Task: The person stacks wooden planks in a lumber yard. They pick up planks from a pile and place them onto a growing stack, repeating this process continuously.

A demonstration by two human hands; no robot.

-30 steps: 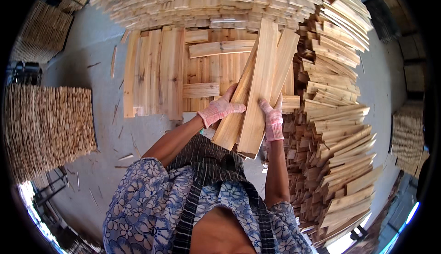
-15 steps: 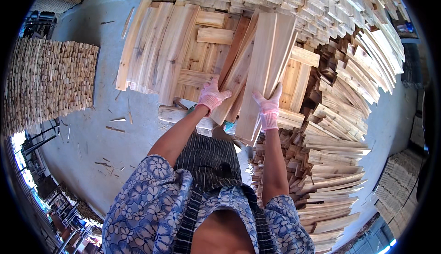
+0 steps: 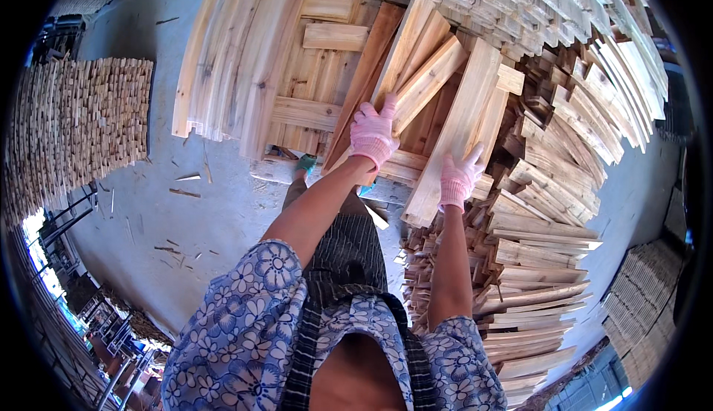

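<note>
My left hand (image 3: 373, 132) in its pink glove grips a fan of planks (image 3: 416, 69); my right hand (image 3: 459, 180) holds a wide pale board (image 3: 464, 125) by its near end. Both hang over the flat stack (image 3: 252, 69), which looks partly laid. Loose planks (image 3: 549, 262) wait piled at right. Concrete floor (image 3: 200, 225), stacked wood (image 3: 74, 121) far left.

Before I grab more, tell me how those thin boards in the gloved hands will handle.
The boards look thin and long, so probably light but slightly bendy. Fanned between left hand and right hand, they may slide apart. Rough-sawn faces likely splinter.
</note>
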